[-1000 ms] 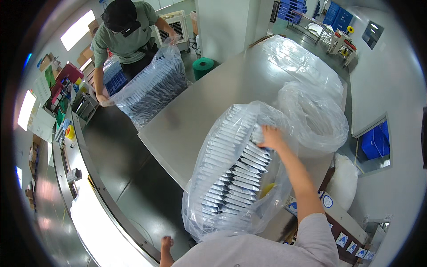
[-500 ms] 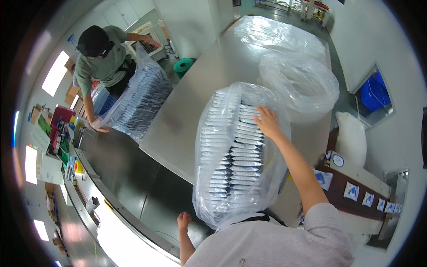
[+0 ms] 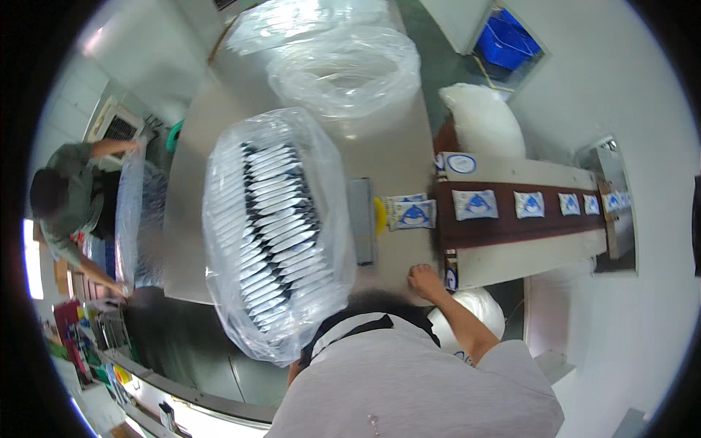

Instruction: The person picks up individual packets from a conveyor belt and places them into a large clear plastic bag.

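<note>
- Working at far left, well away from the wearer's fingers, a co-worker [image 3: 62, 212] grips another clear bag of pouches [image 3: 135, 219] with both arms, apparently to keep it upright.
- Standing left of the wearer's right fingers, a large clear plastic bag [image 3: 274, 233] packed with flat white pouches in neat rows rests on the steel table [image 3: 197, 146]; no hand touches it, and it seems to hold its shape by its own fill.
- Beyond it, farther from the fingers, an empty open bag [image 3: 343, 73] sits rolled wide, likely ready for filling.
- Right hand [image 3: 426, 279] rests at the table's near edge, fingers loosely curled and holding nothing, just short of two pouches [image 3: 410, 212] at the end of the brown conveyor belt [image 3: 526, 226], where more pouches arrive in a row.
- Left hand is not visible, hidden below the wearer's shirt, so its grip cannot be told.
</note>
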`<state>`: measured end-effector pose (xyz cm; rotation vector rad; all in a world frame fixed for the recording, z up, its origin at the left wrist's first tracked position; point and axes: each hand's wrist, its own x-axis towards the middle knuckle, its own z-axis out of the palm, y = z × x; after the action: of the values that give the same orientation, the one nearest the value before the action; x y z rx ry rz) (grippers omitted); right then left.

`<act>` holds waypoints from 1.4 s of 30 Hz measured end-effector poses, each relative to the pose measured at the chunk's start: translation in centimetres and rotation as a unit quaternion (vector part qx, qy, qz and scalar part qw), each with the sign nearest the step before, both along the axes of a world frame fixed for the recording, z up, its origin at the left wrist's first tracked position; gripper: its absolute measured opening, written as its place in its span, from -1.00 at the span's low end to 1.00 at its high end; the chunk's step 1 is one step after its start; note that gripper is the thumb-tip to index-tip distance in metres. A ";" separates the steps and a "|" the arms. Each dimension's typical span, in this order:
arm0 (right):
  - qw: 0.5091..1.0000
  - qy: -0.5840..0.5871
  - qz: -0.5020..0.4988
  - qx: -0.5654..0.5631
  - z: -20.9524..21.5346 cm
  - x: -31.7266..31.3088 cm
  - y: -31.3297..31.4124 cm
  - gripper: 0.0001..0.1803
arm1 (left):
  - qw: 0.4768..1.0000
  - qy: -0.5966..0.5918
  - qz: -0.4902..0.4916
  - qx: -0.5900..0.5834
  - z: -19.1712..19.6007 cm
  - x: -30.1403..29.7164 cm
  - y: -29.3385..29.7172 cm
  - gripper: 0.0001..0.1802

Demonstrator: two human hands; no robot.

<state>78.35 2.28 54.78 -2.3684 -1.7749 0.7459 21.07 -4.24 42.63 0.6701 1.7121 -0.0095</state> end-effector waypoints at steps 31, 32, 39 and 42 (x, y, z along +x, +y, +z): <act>0.949 -0.164 0.151 -0.222 9.7 37.3 8.6 -0.49 | 0.991 0.012 0.125 0.040 5.7 3.8 2.6 -0.64; 0.960 -0.115 0.160 -0.198 9.5 36.6 10.3 -0.49 | 0.991 0.010 0.128 0.041 5.7 3.9 2.6 -0.64; 0.898 0.206 0.339 -0.192 4.1 19.7 24.4 -0.28 | 0.987 -0.006 0.152 0.060 6.0 3.8 3.7 -0.64; 0.939 0.163 0.260 -0.157 1.3 15.9 22.9 -0.03 | 0.983 -0.016 0.169 0.077 6.6 2.2 4.3 -0.63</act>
<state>94.28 25.15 56.09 -1.7637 -2.2751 1.4850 23.28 0.07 49.22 0.4806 1.7889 0.3722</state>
